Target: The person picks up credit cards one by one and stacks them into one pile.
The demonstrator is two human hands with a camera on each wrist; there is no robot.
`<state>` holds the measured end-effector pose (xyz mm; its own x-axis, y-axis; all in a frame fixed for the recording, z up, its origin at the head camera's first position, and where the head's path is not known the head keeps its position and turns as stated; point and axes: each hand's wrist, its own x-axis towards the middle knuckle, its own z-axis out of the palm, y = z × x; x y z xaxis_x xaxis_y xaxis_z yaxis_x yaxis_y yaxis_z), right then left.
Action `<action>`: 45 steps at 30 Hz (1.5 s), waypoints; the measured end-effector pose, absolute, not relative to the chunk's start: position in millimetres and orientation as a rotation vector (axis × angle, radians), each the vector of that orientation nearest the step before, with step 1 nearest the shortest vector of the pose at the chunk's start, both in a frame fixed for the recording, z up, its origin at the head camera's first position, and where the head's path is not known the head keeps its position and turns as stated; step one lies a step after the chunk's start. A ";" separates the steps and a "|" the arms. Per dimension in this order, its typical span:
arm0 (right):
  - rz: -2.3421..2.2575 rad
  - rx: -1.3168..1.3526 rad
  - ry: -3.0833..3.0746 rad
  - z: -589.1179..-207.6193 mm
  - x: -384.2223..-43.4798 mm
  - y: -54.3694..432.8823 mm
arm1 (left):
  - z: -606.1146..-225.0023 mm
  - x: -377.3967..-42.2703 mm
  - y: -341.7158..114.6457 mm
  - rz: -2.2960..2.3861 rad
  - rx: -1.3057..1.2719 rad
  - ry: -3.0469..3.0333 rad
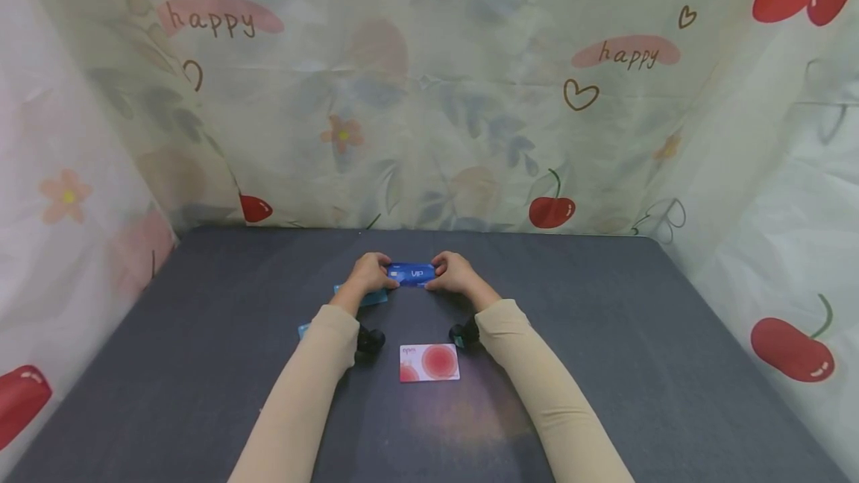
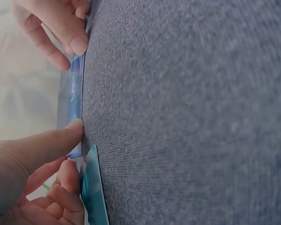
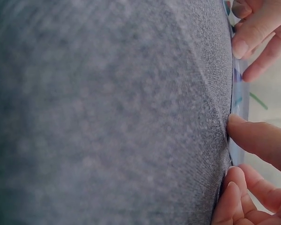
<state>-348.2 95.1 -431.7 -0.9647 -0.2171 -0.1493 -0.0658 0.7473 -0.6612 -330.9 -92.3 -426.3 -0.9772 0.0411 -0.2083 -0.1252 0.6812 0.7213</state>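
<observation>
A blue card marked VIP [image 1: 411,274] lies between my two hands near the far side of the table. My left hand [image 1: 367,275] pinches its left end, with the thumb at the near edge and a finger at the far edge. At the other end my right hand [image 1: 458,275] pinches the card in the same way. In the left wrist view the blue card [image 2: 75,101] shows at a steep slant, its ends partly covered by fingertips. The right wrist view shows only a thin strip of it between the hands.
A teal card [image 1: 373,297] lies partly under my left wrist. Another light blue card [image 1: 303,330] peeks out beside the left sleeve, mostly hidden. Closer to me on the dark grey table [image 1: 637,356] is a pink-and-white card with red circles [image 1: 429,362]. Patterned curtains [image 1: 429,133] enclose the table.
</observation>
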 end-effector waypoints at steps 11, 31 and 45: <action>-1.072 -0.190 2.719 -426.9 -342.7 93.3 | -423.7 -327.4 -88.9 1.195 -0.101 2.698; -1.124 -0.227 2.766 -424.1 -339.4 99.5 | -422.6 -320.9 -85.8 1.280 -0.095 2.712; -1.262 -0.242 2.684 -416.7 -332.0 106.7 | -423.1 -313.0 -84.9 1.411 -0.051 2.701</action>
<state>-332.0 106.7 -416.7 -0.9730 -0.2161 -0.0807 -0.0757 0.6296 -0.7732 -313.0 -84.9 -423.1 -0.9951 0.0137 -0.0980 -0.0726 0.5717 0.8172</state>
